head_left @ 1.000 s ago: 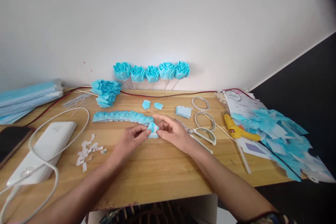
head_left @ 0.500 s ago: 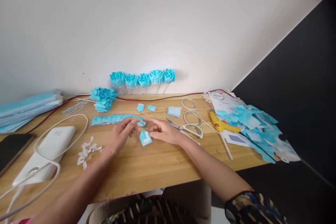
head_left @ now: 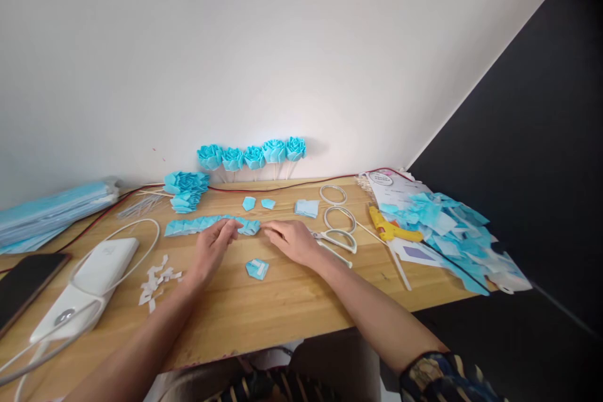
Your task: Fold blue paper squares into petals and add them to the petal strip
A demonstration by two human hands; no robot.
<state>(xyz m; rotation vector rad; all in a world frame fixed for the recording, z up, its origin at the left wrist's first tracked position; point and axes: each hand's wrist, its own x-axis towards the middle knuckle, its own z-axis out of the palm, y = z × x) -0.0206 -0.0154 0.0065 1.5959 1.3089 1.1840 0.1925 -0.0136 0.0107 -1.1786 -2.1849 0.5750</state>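
A row of overlapping folded light-blue petals lies across the middle of the table. My left hand rests over its front edge, fingers loosely bent and nothing visible in them. At the row's right end, my right hand is open, its outstretched fingertips beside the last petal. Whether they touch it I cannot tell. Closer to me, between my forearms, a single folded petal with a white strip on it lies on the wood. Behind the row are two loose blue petals.
Scissors and tape rolls lie right of my right hand, near a stack of blue pieces. Farther right are a yellow glue gun and blue scraps. White snippets, a power bank and blue flowers also stand around.
My right hand has drawn away from the single petal, which now lies alone and turned. Both hands are at the petal row, and the view has tilted up slightly.
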